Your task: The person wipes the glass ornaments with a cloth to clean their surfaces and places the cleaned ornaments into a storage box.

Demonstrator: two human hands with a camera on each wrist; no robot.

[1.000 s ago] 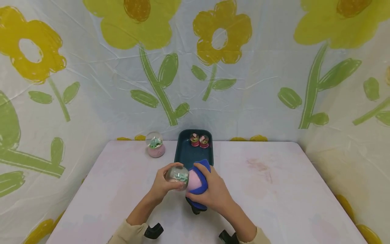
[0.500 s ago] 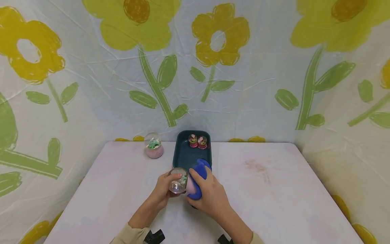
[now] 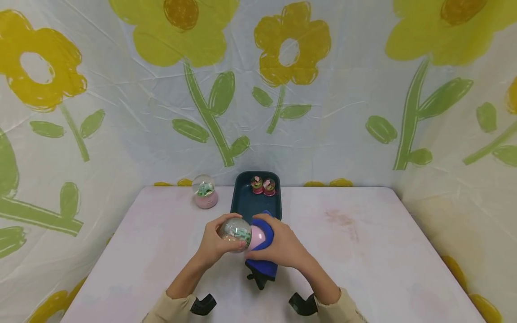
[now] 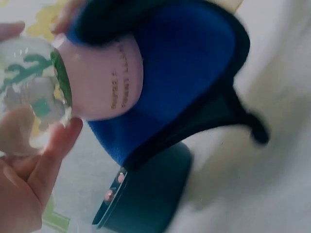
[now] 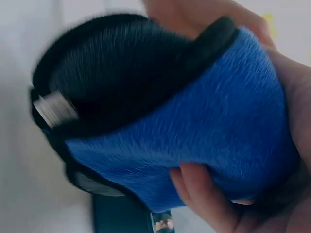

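Observation:
My left hand [image 3: 215, 242] grips the clear globe of a snow globe [image 3: 235, 234], which lies on its side in the air over the table. Inside it are a green cactus and a pale figure; its pink base [image 4: 104, 80] carries gold lettering and points right. Against that base my right hand [image 3: 282, 244] holds a blue cloth [image 5: 209, 116] with a dark edge and dark reverse side, its fingers curled round the fabric. The cloth wraps part of the base, and a loose corner hangs below the hand.
Behind the hands lies a dark green tray [image 3: 246, 204] with two small red-based snow globes [image 3: 263, 186] at its far end. Another pink-based snow globe [image 3: 205, 193] stands left of the tray near the table's back edge. A flowered curtain [image 3: 323, 134] hangs behind the table.
The snow globe was turned in the left hand and turned back, while the right hand shifted the cloth round the pink base. The tray and the other snow globes stayed in place.

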